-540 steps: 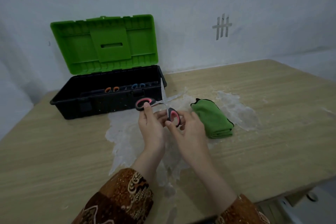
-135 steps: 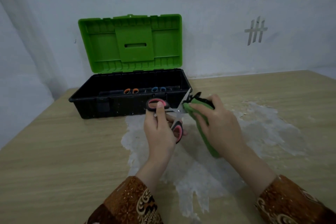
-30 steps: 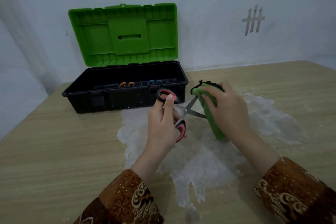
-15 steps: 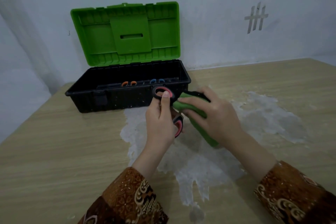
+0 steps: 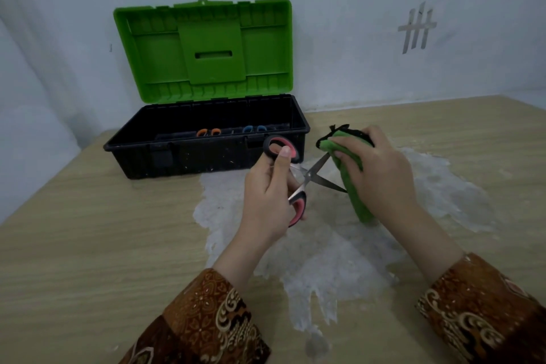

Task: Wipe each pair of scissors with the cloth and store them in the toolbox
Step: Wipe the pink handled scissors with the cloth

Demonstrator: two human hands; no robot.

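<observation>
Left grip: your left hand grasps the steel scissors with black-and-pink plastic handles; thumb through the upper loop, other fingers curled at the lower loop.
Scissors: held above the bench, blades spread wide, tips pointing right toward the cloth. The upper blade runs up to the cloth's folded top; the lower blade reaches its side.
Right grip: your right hand is clenched round the folded green microfibre cloth with black edging, fingertips pressing its top end.
Cloth: upright in the hand, lower end near or on the white patch; contact unclear.
Toolbox: black plastic toolbox with a green lid stands at the bench's far left edge against the wall, lid raised.
Inside toolbox: orange-handled scissors and blue-handled scissors lie side by side; only their loops show.
Bench: pale wood-grain bench, with a rough white patch under both hands.
Sleeves: brown patterned sleeves on both wrists.
</observation>
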